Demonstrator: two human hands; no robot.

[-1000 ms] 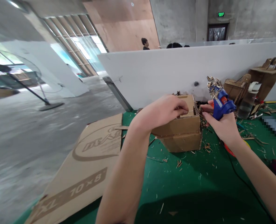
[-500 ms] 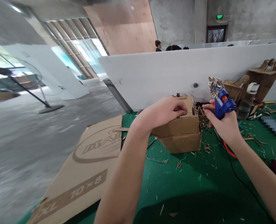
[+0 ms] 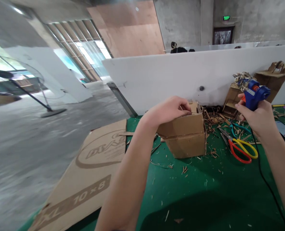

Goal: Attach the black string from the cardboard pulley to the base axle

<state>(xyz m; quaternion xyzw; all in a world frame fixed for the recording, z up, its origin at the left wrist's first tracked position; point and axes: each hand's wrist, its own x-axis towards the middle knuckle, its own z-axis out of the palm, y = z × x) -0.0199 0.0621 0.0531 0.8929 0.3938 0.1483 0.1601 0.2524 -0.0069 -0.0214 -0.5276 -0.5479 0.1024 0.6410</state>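
Cardboard scraps litter the green mat [image 3: 200, 192] that fills the lower right of the frame. At the middle stands a small cardboard box [image 3: 185, 134], its top flap under the person's left hand [image 3: 167, 110]. That hand lies over the near top edge, fingers curled and pinched on the flap at the box's upper rim. To the right, well apart from the box, the right hand [image 3: 259, 117] is raised and wrapped tight around the grip of a blue glue gun [image 3: 254, 93]; the gun's nozzle points toward the upper left and is crusted with bits of cardboard. A black cord [image 3: 265, 179] runs down from the gun across the mat to the lower right edge.

Between box and right hand, on the mat, lie red-handled and yellow-handled scissors [image 3: 241, 149], just beside each other. Behind them, at the right edge, cardboard models [image 3: 273, 78] lean against a white partition [image 3: 181, 73] that crosses the middle of the frame. A large flat cardboard sheet [image 3: 89, 173] with printed lettering hangs off the mat's left edge, lower left. Dark heads of other people [image 3: 178, 49] show above the partition at top centre.
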